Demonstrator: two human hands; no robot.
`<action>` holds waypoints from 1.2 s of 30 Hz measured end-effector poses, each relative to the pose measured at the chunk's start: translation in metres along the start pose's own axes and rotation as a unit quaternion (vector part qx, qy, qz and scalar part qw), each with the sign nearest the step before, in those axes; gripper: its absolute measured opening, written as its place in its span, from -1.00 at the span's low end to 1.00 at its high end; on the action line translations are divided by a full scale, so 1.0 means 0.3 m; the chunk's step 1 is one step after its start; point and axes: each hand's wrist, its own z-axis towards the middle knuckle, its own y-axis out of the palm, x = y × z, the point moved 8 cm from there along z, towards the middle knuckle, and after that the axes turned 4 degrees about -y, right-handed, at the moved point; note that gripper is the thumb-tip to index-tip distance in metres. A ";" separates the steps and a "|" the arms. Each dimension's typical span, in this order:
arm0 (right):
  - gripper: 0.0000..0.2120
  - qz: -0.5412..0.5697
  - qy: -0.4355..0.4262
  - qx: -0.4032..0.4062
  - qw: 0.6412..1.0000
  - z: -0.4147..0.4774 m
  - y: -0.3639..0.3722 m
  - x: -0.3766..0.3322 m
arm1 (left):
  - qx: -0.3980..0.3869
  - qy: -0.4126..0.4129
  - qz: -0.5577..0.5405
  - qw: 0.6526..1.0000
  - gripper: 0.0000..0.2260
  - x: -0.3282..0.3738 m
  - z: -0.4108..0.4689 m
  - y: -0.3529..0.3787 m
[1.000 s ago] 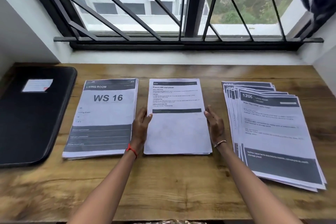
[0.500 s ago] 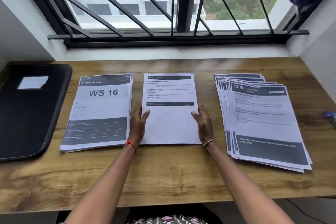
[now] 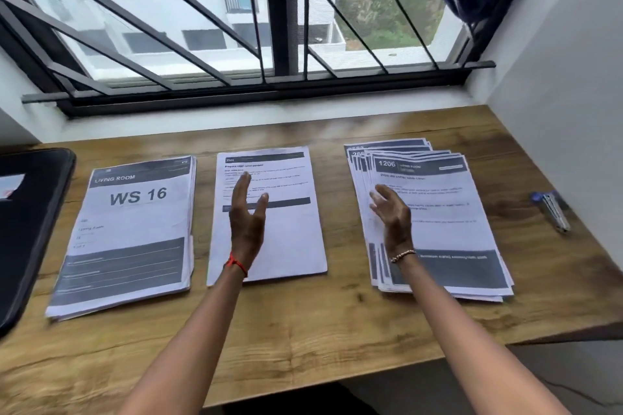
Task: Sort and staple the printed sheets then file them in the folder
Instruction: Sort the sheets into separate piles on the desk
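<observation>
Printed sheets lie in three piles side by side across the middle of a wooden table. The left pile is squared up, and its top page reads "LIVING ROOM" and "WS 16". The middle pile is thin, with a dark header bar, a few lines of small text and one dark band across it. The right pile is fanned out, so the numbered dark headers of the lower pages peek out at its far left corner – the top one reads "1206".

The left hand is over the middle pile, turned on edge, its fingers straight and together with the thumb spread away from them; it grips nothing, and I cannot tell whether it touches the paper. The right hand is over the left part of the right pile, fingers loosely spread and holding nothing (it is blurred, so contact with the page is unclear). A red thread circles the left wrist and a bead bracelet the right.

A black folder lies closed at the table's left edge, just beside the left pile. The stapler – blurred, blue at its far end – lies near the right edge, well apart from the papers. Beyond the table's far edge is a barred window.
</observation>
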 end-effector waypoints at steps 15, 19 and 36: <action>-0.53 -0.355 0.113 0.074 0.925 0.229 -0.540 0.033 | -0.191 -0.208 -0.080 0.956 -0.56 0.036 -0.130 0.550; -0.52 -0.382 0.143 0.061 0.911 0.255 -0.504 0.079 | -0.204 -0.198 -0.001 0.959 -0.55 -0.048 -0.109 0.623; -0.68 -0.271 0.162 0.033 0.948 0.454 -0.415 0.137 | -0.178 -0.179 -0.072 0.965 -0.81 0.063 -0.052 0.731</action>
